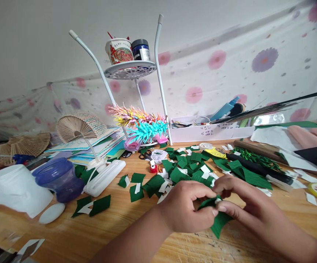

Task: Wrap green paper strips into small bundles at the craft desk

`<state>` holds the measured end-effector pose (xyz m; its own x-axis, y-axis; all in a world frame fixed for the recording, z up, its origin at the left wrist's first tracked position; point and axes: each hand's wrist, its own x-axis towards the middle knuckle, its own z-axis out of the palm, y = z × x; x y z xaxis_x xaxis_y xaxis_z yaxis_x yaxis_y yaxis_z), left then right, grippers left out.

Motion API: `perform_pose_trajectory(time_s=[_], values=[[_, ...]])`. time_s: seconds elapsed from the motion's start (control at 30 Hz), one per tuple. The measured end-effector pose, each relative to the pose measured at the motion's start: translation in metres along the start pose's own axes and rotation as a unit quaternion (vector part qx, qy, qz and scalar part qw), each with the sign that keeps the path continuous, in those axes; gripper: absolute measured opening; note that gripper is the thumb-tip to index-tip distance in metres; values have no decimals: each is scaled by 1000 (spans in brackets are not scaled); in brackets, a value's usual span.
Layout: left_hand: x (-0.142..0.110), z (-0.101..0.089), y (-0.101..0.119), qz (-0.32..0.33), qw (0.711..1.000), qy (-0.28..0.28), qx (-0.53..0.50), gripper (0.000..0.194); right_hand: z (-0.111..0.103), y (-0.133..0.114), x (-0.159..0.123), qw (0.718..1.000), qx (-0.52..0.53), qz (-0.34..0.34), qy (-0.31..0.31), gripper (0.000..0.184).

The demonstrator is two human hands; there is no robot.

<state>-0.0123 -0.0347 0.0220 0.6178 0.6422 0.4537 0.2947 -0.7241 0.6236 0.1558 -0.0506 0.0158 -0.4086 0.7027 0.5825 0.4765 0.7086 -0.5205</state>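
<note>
The left hand (185, 208) and the right hand (253, 206) met at the near right of the scene, above the counter (65, 233), thumbs and forefingers pinching a green piece (220, 223) between them. One part of it hung down below the fingertips, and a small white bit showed at the pinch. Just beyond lay a loose pile of green scraps (178, 176), mixed with white slips (205, 169). At the far edge of that pile were scissors (146, 155) with dark handles and a small red bottle (153, 168). To the left stood a translucent blue container (56, 179), near a white oval object (52, 213). Farther off, turquoise bristly stems (147, 130) lay by a white rack (102, 75), whose upper shelf carried a printed paper bowl (120, 51) and a dark jar (141, 50).
</note>
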Motion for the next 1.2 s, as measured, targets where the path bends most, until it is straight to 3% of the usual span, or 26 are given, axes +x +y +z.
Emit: perform_pose_trajectory(time_s=[0.3, 0.53, 0.67, 0.93, 1.2], values=[[2, -4, 5, -23, 995, -24, -90, 20, -7, 0, 0, 992, -47, -105, 45, 11], [3, 0, 1, -107, 985, -33, -133, 20, -5, 2, -2, 995, -43, -60, 68, 4], [5, 1, 3, -97, 990, -4, -105, 17, -4, 2, -2, 996, 2, -15, 84, 10], [6, 4, 10, -86, 991, 7, -100, 22, 0, 2, -1, 983, 163, 76, 24, 28], [6, 3, 6, -76, 994, 53, -64, 15, -2, 5, -1, 986, 146, 80, 17, 13]])
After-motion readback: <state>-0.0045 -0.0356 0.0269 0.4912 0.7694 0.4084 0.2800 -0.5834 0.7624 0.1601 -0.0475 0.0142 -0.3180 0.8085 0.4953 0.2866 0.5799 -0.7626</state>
